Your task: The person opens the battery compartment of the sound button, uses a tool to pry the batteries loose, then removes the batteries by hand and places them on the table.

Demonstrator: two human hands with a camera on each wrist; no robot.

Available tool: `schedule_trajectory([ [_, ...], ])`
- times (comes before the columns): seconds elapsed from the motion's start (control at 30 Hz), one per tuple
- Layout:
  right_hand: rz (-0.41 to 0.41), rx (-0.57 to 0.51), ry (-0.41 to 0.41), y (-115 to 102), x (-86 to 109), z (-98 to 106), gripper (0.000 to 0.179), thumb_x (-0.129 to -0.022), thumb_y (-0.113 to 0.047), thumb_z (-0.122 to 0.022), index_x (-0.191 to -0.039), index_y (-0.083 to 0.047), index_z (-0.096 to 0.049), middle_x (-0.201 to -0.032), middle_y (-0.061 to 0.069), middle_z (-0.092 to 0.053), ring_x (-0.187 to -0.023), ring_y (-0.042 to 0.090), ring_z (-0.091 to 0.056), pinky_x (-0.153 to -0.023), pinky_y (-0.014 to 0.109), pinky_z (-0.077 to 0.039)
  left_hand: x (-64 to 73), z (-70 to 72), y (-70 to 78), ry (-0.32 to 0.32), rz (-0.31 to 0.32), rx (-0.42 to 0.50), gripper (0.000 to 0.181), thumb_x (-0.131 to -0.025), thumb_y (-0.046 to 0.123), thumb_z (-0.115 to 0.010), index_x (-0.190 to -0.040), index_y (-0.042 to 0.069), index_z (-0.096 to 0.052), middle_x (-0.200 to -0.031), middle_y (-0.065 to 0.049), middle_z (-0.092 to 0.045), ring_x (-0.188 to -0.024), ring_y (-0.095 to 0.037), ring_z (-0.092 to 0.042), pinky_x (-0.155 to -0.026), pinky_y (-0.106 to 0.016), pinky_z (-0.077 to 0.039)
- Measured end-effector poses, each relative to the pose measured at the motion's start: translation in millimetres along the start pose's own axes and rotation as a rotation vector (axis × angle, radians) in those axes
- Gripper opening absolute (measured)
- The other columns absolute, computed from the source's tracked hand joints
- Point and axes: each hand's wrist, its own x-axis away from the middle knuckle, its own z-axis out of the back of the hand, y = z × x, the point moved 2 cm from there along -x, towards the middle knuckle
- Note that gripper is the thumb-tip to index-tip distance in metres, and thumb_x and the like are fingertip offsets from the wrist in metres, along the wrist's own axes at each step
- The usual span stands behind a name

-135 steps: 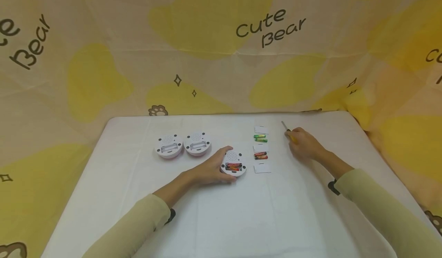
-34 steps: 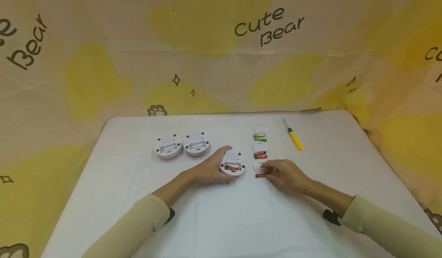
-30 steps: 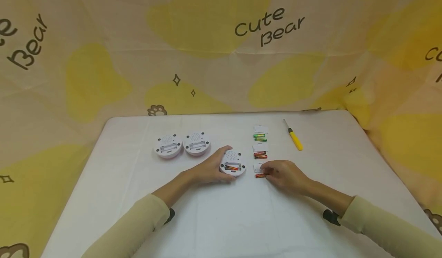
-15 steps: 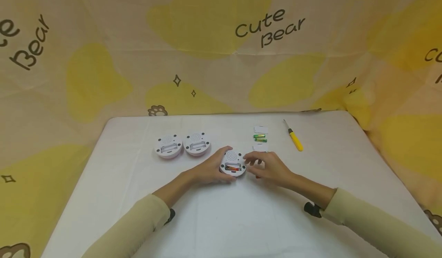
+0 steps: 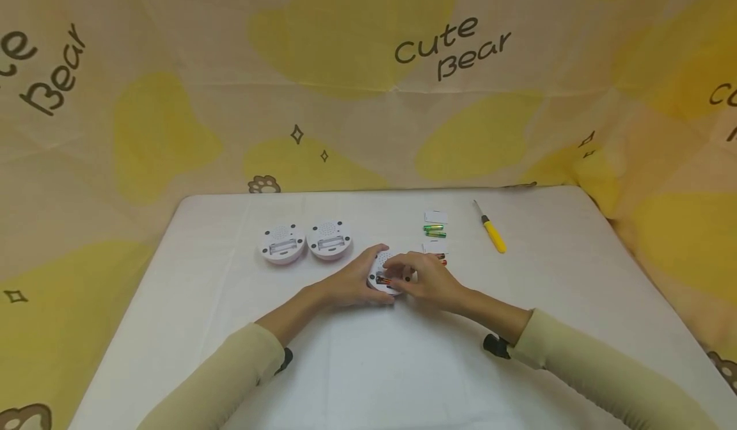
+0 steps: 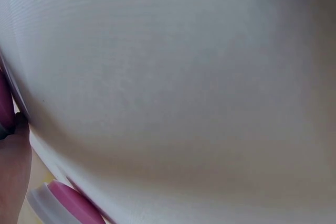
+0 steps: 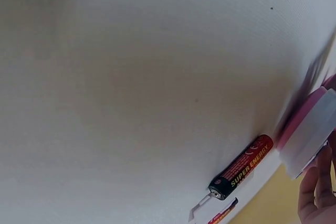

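My left hand (image 5: 351, 281) grips the side of a round white device (image 5: 377, 265), thumb in front and fingers behind. The device lies bottom up with its battery compartment uncovered; its pink lower part shows in the right wrist view. Inside sits a red and black battery (image 5: 382, 281), partly covered by my right thumb. The right hand (image 5: 428, 281) reaches over the compartment from the right, thumb and index fingertips apart around the battery. Whether they touch it is unclear. Another red battery (image 7: 242, 166) lies on the table, hidden under the right hand in the head view.
Two similar devices, a left one (image 5: 281, 243) and a right one (image 5: 329, 239), show bare compartments. White covers (image 5: 435, 216), green batteries (image 5: 434, 231) and more red batteries (image 5: 442, 260) form a column on the right. Beyond lies a yellow-handled screwdriver (image 5: 493, 235).
The right hand has put down the screwdriver, and one battery has gone from the device to the table. It has since moved left, over the compartment. The left hand keeps its grip.
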Motion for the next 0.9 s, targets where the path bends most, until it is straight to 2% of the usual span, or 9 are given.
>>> schedule_trajectory([
  [0.27,-0.018,-0.042,-0.045,-2.4,-1.9,-1.2,0.03,-0.086,-0.004,-0.076,-0.115,-0.004,-0.069,-0.103,0.002,-0.074,-0.091,0.012,-0.068,-0.078,0.029,-0.054,-0.5,0.8,0.4,-0.006,-0.001,-0.035,0.105,-0.08,0.036,-0.084,-0.156,0.01,-0.017,-0.159,-0.009,-0.026,-0.145,-0.017,-0.026,-0.118,-0.039,-0.02],
  [0.67,-0.042,-0.037,-0.049,-2.3,-5.8,-3.0,0.021,-0.085,-0.001,-0.076,-0.106,-0.007,-0.072,-0.092,-0.004,-0.071,-0.08,0.007,-0.062,-0.072,0.026,-0.052,0.5,0.4,-0.8,-0.008,-0.001,-0.024,0.104,-0.08,0.037,-0.084,-0.156,0.011,-0.018,-0.158,-0.006,-0.027,-0.142,-0.013,-0.027,-0.118,-0.038,-0.021],
  [0.9,-0.024,-0.043,-0.023,-0.4,-0.5,10.6,0.016,-0.088,0.0,-0.072,-0.103,-0.008,-0.072,-0.099,-0.003,-0.071,-0.088,0.011,-0.063,-0.082,0.033,-0.053,-0.6,1.2,-1.4,-0.006,-0.006,-0.026,0.107,-0.078,0.037,-0.085,-0.156,0.01,-0.017,-0.159,-0.007,-0.026,-0.144,-0.014,-0.026,-0.118,-0.037,-0.02],
])
